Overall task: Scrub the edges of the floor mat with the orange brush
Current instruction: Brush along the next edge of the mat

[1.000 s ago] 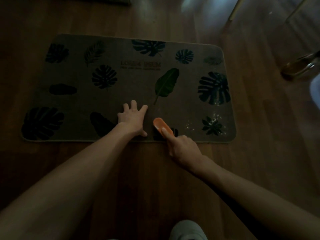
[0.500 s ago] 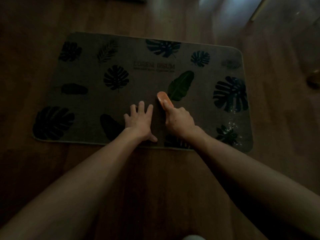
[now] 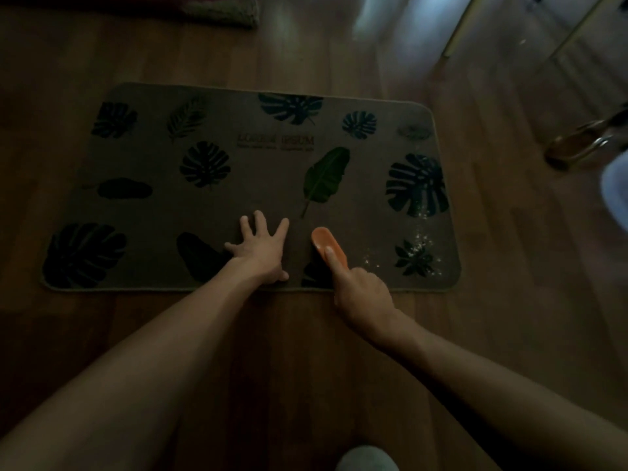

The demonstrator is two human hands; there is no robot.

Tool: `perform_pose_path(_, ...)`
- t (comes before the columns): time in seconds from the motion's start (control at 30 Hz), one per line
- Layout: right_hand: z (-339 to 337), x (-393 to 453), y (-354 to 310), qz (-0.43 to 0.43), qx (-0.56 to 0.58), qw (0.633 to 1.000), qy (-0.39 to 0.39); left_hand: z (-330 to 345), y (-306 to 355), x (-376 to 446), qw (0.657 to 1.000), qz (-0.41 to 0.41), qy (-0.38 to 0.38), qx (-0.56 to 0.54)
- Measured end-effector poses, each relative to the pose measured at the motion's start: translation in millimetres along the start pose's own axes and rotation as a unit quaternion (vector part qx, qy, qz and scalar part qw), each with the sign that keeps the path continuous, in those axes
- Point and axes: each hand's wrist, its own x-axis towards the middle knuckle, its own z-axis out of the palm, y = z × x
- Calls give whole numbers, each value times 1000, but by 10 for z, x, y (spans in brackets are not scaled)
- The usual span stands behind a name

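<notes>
A beige floor mat (image 3: pixel 258 198) printed with dark green leaves lies on the wooden floor. My left hand (image 3: pixel 261 248) presses flat on the mat near its front edge, fingers spread. My right hand (image 3: pixel 360 294) grips the orange brush (image 3: pixel 328 246), with the index finger stretched along its back. The brush rests on the mat just inside the front edge, right of my left hand. White specks (image 3: pixel 419 243) lie scattered on the mat to the right of the brush.
Another rug's woven edge (image 3: pixel 221 10) shows at the top. A brown glass bottle (image 3: pixel 577 144) lies on the floor at the right, beside a pale object (image 3: pixel 615 192). Thin metal legs (image 3: pixel 458 32) stand at the upper right. A grey knee (image 3: pixel 367 460) shows at the bottom.
My right hand has pulled the brush back from the mat's middle toward the front edge. My left hand has stayed pressed on the mat.
</notes>
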Motion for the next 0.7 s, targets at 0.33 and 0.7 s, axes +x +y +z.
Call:
perform_pose_path(0.33, -42, 289, -164, -7, -10, 1000, -6, 32, -48, 42, 999, 16, 4, 32)
perform_pose_path(0.7, -249, 764, -229, 35, 47, 998, 6, 47, -77, 35, 999, 23, 9, 22)
